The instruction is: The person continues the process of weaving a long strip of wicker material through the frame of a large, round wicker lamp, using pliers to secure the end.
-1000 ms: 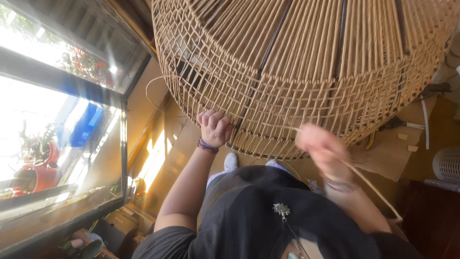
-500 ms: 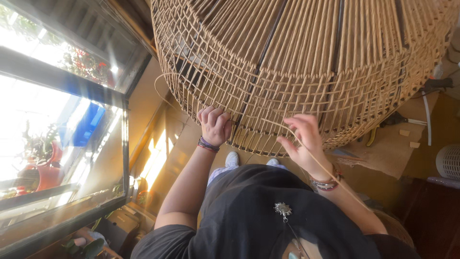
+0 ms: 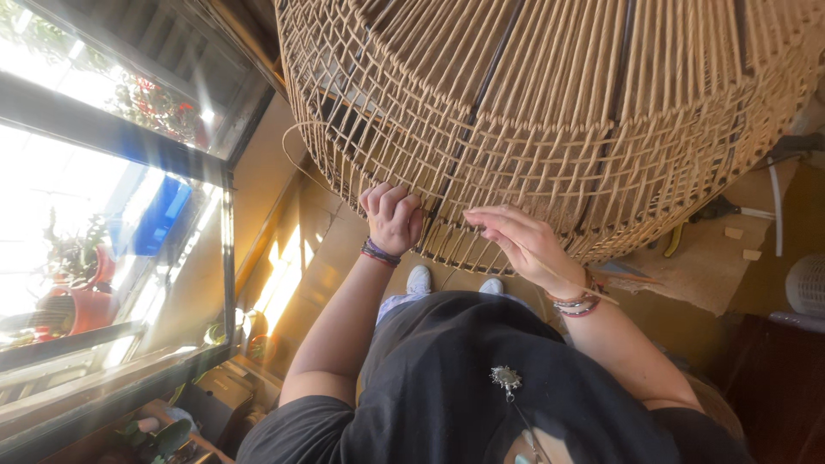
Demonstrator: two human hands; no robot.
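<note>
A big round woven rattan frame (image 3: 559,112) with dark metal ribs fills the upper part of the head view. My left hand (image 3: 393,219) is clenched on the weave at its lower edge; a beaded bracelet sits on that wrist. Just to the right, my right hand (image 3: 526,245) rests against the weave with its fingers pinched on a thin rattan strand (image 3: 593,290) that trails back past my wrist. A loose loop of strand (image 3: 296,150) sticks out at the frame's left side.
A large window (image 3: 94,215) with potted plants and a red pot (image 3: 82,301) runs along the left. On the floor at right lie a brown mat (image 3: 705,258), hand tools (image 3: 730,209) and a white slatted object (image 3: 808,283). My white shoes (image 3: 421,279) show below the frame.
My right hand has come up and to the left, from out away from the frame to right against the weave, bringing the strand with it. My left hand has held its grip.
</note>
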